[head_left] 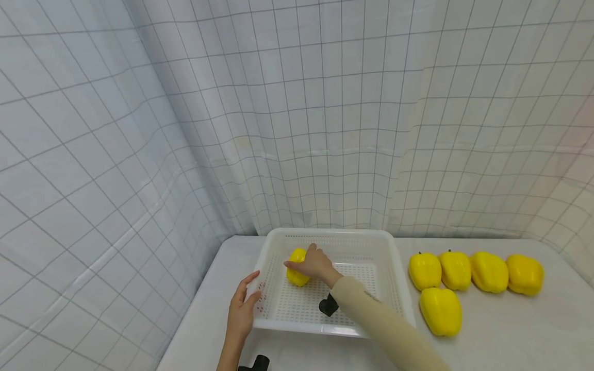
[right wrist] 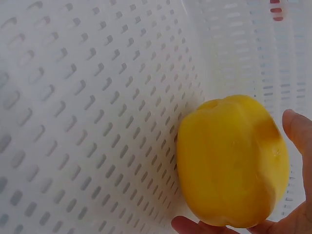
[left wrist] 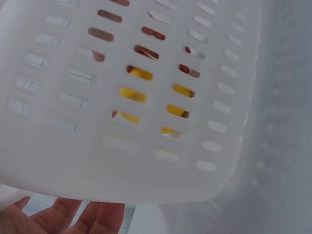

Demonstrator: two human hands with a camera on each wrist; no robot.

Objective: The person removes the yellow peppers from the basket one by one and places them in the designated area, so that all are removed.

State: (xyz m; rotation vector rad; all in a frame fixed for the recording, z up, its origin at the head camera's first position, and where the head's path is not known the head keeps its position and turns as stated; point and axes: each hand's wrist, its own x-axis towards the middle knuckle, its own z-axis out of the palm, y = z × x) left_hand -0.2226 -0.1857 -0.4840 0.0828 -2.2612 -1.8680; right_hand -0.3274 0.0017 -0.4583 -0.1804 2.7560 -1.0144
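Note:
A white perforated plastic basket (head_left: 357, 330) rests on the table, with one yellow bell pepper (head_left: 297, 279) near its left side. My right hand (head_left: 312, 264) reaches over that pepper. In the right wrist view, fingers (right wrist: 187, 225) touch the lower side of the pepper (right wrist: 224, 165), while a digit at its right stands slightly off the skin. My left hand (head_left: 243, 312) is against the outside of the basket's left wall, its fingers spread near the rim. From the left wrist, the slotted wall (left wrist: 73, 156) covers most of the view, and yellow shows through its slots.
Several yellow bell peppers (head_left: 489, 271) stand in a row right of the basket, with another pepper (head_left: 441, 312) in front. White gridded curtains (head_left: 325, 129) hang behind and to the left of the white table (head_left: 506, 330).

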